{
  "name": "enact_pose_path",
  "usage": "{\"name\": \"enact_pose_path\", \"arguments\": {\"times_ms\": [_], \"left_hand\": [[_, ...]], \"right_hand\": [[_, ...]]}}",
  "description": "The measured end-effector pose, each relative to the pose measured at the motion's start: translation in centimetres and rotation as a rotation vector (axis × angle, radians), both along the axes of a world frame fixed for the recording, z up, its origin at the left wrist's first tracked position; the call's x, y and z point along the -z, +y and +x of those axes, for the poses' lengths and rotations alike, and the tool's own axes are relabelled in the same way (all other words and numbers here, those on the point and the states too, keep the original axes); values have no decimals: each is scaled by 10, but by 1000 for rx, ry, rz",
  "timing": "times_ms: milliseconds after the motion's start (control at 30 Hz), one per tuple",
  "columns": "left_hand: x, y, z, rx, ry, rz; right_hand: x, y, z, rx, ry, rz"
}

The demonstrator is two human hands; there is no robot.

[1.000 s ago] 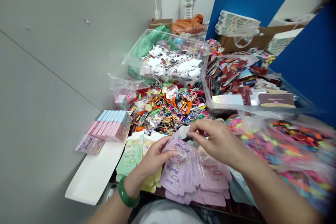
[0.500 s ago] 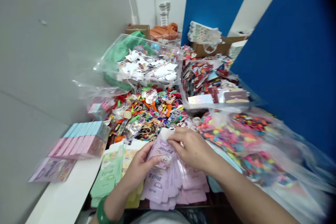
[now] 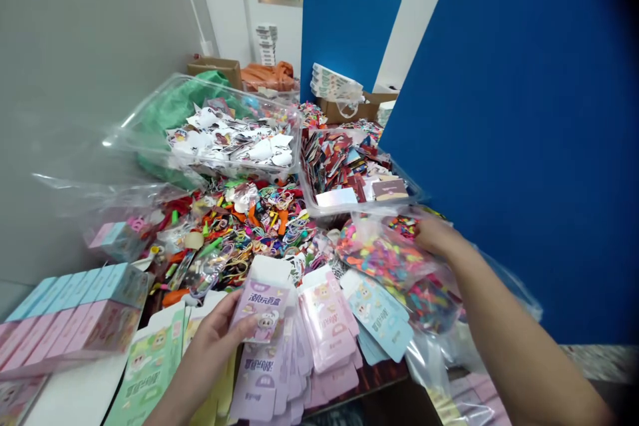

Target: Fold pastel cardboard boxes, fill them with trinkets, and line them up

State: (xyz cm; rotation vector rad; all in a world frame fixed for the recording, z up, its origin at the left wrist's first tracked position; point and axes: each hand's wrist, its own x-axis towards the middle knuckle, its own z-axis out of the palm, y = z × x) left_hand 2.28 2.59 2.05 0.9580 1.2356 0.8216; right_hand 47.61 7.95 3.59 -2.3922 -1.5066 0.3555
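Panel (image 3: 499,146) of blue rises at the right; multicoloured trinkets (image 3: 249,226) lie heaped in front of clear tubs (image 3: 319,210); beside the heap sits a clear bag (image 3: 379,256) of bright pieces, the right hand (image 3: 439,237) at its far side, fingertips hidden, grip impossible to tell; cartons (image 3: 329,319) fan out nearer; over the purple ones, the left hand (image 3: 222,329) pinches a purple box (image 3: 264,306) between thumb and fingers, white flap upward.
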Motion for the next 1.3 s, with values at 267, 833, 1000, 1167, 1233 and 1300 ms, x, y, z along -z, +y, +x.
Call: {"name": "enact_pose_path", "arguments": {"times_ms": [267, 833, 1000, 1167, 1233, 1300], "left_hand": [[8, 4, -8, 71, 24, 11], [-1, -3, -3, 52, -7, -20], [-1, -4, -2, 42, -25, 0], [3, -3, -5, 66, -42, -34], [5, -4, -3, 100, -58, -20], [7, -5, 0, 109, -67, 15]], "right_hand": [[-11, -9, 18, 113, 363, 28], [-16, -18, 11, 268, 646, 125], [-16, -17, 11, 315, 656, 184], [-29, -19, -2, 209, 800, 291], [-37, -20, -18, 137, 885, 308], [-42, -20, -45, 80, 962, 303]]}}
